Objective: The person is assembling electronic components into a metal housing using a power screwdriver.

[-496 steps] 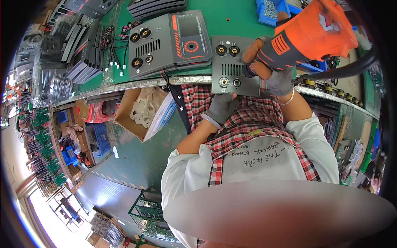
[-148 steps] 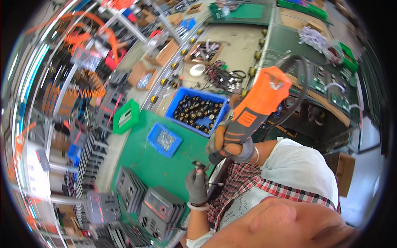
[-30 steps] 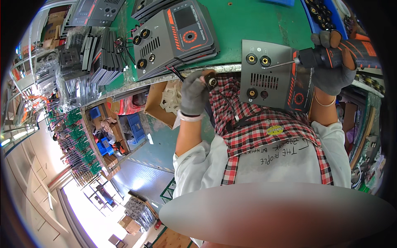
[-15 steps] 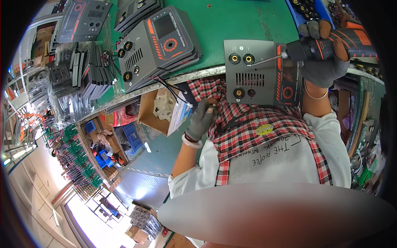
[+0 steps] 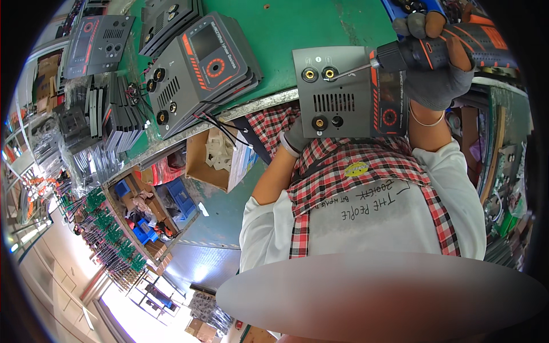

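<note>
Two grey-gloved hands are ours, and both are at a grey front panel that overlaps the table's metal edge and our checked apron. With our right hand we grip an orange-and-black power screwdriver, fingers wrapped around its body. Its long bit slants across the panel's face toward the right one of two upper brass sockets; the tip appears to end there, though we cannot be sure of contact. Our left hand goes behind the panel's lower left corner, hiding the fingers, so we cannot tell whether they are closed. To our left, a stack of similar panels lies on the green tabletop, black cables hanging past the edge above a cardboard box of white plastic pieces.
</note>
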`<move>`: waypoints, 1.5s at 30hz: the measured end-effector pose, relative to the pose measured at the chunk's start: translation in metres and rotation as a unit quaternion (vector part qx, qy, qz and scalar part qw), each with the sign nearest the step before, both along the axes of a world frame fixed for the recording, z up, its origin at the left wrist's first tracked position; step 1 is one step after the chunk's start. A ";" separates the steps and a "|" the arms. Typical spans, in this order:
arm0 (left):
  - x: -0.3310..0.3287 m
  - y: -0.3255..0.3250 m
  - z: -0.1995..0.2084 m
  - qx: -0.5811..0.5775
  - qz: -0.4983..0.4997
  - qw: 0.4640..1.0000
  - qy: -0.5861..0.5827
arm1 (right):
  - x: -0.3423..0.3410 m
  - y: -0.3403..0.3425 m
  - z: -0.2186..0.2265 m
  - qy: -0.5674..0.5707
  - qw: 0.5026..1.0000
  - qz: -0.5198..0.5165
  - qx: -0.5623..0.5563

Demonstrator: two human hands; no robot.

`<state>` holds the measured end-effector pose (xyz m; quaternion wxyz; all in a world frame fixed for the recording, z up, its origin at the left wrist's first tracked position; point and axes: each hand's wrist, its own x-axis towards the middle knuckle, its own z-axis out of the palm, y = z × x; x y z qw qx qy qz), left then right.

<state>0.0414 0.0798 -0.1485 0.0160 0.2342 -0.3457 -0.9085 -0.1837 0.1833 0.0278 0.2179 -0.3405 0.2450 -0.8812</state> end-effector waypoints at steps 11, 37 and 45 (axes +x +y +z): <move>0.005 -0.001 -0.018 0.176 0.045 0.981 0.066 | 0.027 0.013 0.017 -0.002 0.987 0.002 0.159; -0.019 0.000 0.131 -0.559 0.216 0.800 -0.012 | 0.038 0.001 0.059 -0.009 0.992 -0.082 0.093; -0.032 -0.007 0.129 -0.531 0.133 0.836 0.031 | 0.039 0.001 0.055 0.000 0.992 -0.072 0.106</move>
